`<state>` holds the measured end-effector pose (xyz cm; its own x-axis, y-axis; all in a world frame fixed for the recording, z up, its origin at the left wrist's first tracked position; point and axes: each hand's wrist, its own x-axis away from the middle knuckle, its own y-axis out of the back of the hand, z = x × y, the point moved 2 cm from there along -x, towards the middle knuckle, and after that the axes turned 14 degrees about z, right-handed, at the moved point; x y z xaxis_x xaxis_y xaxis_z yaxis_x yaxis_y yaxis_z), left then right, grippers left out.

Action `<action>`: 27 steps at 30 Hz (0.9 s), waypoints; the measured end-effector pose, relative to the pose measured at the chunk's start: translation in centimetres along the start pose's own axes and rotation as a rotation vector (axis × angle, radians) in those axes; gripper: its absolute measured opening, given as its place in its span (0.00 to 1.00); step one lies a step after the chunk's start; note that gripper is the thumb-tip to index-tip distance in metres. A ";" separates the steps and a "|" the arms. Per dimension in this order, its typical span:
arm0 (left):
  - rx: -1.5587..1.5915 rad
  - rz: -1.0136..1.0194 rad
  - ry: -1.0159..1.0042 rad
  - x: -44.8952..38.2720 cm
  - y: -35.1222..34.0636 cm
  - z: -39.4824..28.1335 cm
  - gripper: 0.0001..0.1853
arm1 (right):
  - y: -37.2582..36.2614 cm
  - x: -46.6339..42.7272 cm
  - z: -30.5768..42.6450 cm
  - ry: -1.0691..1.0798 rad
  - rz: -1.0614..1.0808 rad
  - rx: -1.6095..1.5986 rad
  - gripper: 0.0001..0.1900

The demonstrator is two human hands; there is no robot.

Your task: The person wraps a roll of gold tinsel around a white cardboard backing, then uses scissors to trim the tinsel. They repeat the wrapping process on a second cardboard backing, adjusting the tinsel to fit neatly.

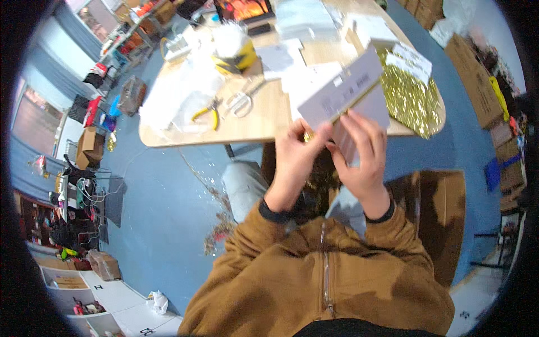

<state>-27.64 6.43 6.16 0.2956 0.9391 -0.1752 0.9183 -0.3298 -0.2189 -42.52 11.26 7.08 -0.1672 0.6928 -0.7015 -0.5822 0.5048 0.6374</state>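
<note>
A folded white card (343, 90) with printing is held tilted above the near edge of the table, with a thin gold strip along its fold. My left hand (301, 145) pinches the card's lower left corner, and a bit of gold shows by its fingers. On the right, my right hand (360, 147) has its fingers along the fold and its thumb underneath. Gold metallic tinsel (410, 99) lies beyond it at the table's right end, with a white printed card (408, 63) on top. Yellow-handled pliers (208, 113) rest on the table to the left.
On the wooden table (257, 132) lie a roll of clear tape (239, 104), a yellow and black roll (235, 57), clear plastic bags (189, 92) and a stack of plastic sleeves (306, 19). An open cardboard box (440, 210) stands on the floor to my right.
</note>
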 end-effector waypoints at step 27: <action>-0.421 0.072 0.084 0.4 4.4 -1.2 0.08 | 5.2 0.0 -7.8 -0.611 -0.119 -0.871 0.10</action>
<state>-23.19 5.51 6.23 0.3672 0.9255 -0.0927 0.9167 -0.3432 0.2045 -51.74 9.89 7.85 0.2144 0.9258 -0.3112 -0.9764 0.2121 -0.0416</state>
